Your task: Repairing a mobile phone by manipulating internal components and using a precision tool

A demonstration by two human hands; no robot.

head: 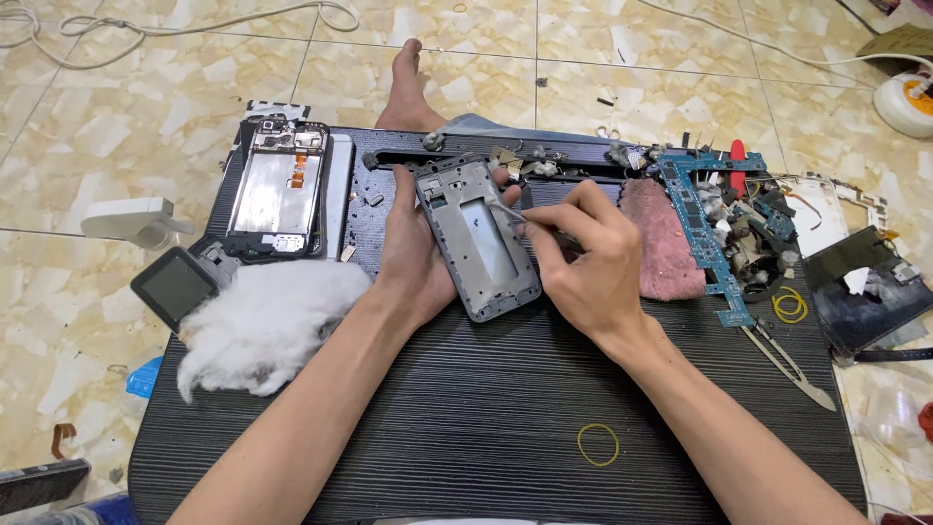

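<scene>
My left hand (406,255) cradles a grey phone frame (478,239) from underneath, tilted over the black tabletop (457,418). The frame is stripped, with a pale rectangular opening in its middle. My right hand (583,262) pinches thin metal tweezers (503,208), whose tip touches the frame's upper right edge. Both forearms reach in from the bottom of the view.
An opened phone (280,191) lies at the table's back left, a wad of white cotton (264,323) in front of it. A pink cloth (663,239), a blue circuit board (702,229), loose parts and another tweezers (789,366) sit right. Yellow rubber bands (598,444) lie near me. A bare foot (406,89) rests beyond.
</scene>
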